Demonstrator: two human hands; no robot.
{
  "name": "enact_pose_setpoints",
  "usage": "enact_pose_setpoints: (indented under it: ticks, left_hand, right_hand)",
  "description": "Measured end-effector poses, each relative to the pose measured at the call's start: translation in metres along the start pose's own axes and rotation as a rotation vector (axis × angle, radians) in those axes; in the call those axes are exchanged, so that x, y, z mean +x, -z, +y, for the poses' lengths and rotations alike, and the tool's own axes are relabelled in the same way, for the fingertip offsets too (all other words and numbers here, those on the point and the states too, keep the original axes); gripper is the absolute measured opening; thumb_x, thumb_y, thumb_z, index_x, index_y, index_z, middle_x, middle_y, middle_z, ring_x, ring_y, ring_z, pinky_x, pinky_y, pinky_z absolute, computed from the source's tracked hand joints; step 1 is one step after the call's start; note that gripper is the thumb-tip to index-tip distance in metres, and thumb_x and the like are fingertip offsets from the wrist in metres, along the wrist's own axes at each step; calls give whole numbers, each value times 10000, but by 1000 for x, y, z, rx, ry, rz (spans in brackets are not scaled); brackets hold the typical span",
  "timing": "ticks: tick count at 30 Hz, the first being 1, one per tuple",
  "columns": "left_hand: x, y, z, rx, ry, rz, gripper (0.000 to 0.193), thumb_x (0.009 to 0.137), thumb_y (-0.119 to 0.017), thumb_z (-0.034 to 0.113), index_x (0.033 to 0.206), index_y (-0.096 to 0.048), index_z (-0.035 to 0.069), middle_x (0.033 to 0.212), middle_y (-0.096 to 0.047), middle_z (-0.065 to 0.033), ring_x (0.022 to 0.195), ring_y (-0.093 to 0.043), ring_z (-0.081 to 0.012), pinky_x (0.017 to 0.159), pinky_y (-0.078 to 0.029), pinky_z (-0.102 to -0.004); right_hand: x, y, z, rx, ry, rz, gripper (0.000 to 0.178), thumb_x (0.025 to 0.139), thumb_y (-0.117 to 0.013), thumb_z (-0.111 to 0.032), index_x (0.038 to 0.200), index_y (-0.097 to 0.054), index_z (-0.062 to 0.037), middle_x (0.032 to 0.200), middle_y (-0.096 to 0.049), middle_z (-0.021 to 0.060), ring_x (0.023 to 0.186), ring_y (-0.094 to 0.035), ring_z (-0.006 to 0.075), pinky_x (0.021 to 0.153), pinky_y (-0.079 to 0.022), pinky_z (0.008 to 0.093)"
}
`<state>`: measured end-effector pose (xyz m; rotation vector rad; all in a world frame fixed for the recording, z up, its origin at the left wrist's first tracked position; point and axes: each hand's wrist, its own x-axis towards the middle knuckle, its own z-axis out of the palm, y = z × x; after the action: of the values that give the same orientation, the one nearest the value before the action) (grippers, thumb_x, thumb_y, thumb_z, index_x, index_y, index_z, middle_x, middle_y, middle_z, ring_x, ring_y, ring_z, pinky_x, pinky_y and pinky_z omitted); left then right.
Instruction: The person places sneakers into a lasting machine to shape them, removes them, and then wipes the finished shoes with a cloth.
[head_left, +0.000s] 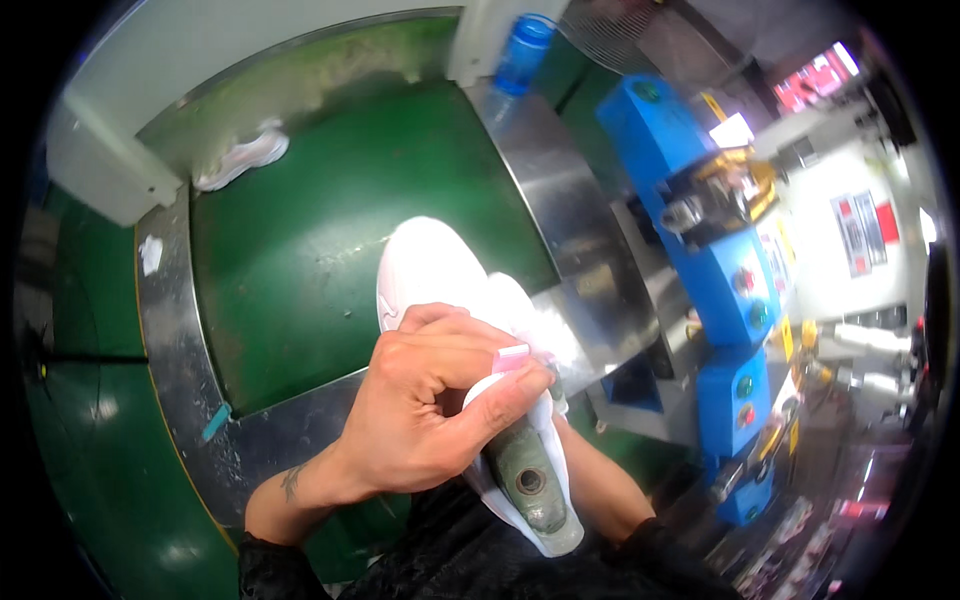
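In front of my body is a pale pink and white shoe [428,262], its toe pointing away and a worn green shoe last [527,478] filling its heel opening. My left hand [430,400] reaches across it, thumb and fingers pinched on the small pink and white tab [511,357] of the shoe's tongue. Close beside it on the right is a second white shape [512,303], apparently another shoe, partly covered. My right forearm [605,485] comes up behind the shoe; the shoe hides the right hand and its fingers.
A green conveyor belt [320,270] with metal edging lies ahead, another white shoe [243,162] at its far left. On the right stands a machine with blue control boxes [735,285] and buttons. A blue bottle [525,55] stands at the back; a teal piece [216,422] lies on the near-left frame.
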<state>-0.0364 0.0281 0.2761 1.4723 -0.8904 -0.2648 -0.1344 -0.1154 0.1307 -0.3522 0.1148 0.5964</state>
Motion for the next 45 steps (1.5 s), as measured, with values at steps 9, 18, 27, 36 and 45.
enact_pose_setpoints:
  ticks: [9, 18, 27, 36, 45]
  left_hand:
    - [9, -60, 30, 87, -61, -114, 77, 805, -690, 113, 849, -729, 63, 783, -695, -27, 819, -663, -168, 829, -392, -296]
    - [3, -88, 45, 140, -45, -171, 93, 816, -674, 136, 847, -735, 74, 783, -689, -31, 810, -656, -167, 841, -379, -288]
    - [-5, -91, 40, 128, -41, -144, 124, 837, -674, 160, 811, -721, 48, 769, -690, -35, 793, -656, -161, 846, -382, -295]
    - [-7, -88, 40, 126, 64, -134, 348, 873, -573, 331, 811, -742, 33, 768, -710, -65, 877, -644, -221, 932, -377, -370]
    - [-1, -84, 39, 106, 67, -153, 341, 867, -568, 315, 800, -741, 29, 766, -709, -69, 872, -641, -232, 928, -377, -375]
  right_hand:
    - [-52, 5, -2, 92, 142, -63, 633, 848, -586, -500, 1304, -444, -84, 1188, -549, 82, 1102, -554, 189, 950, -469, 337]
    - [-74, 8, -2, 107, 140, -125, 641, 835, -615, -482, 1303, -445, -80, 1186, -558, 89, 1091, -567, 193, 945, -476, 340]
    - [-66, 6, -3, 176, 81, -161, 650, 821, -644, -465, 1303, -445, -75, 1183, -568, 96, 1079, -579, 197, 939, -483, 343]
    - [-53, 17, 7, 242, 94, -263, 755, 733, -738, -467, 1309, -449, -73, 1191, -579, 109, 1086, -590, 221, 961, -485, 366]
    - [-53, 1, 1, 336, 120, -267, 655, 832, -662, -408, 1335, -422, -64, 1217, -573, 132, 1100, -590, 247, 961, -493, 383]
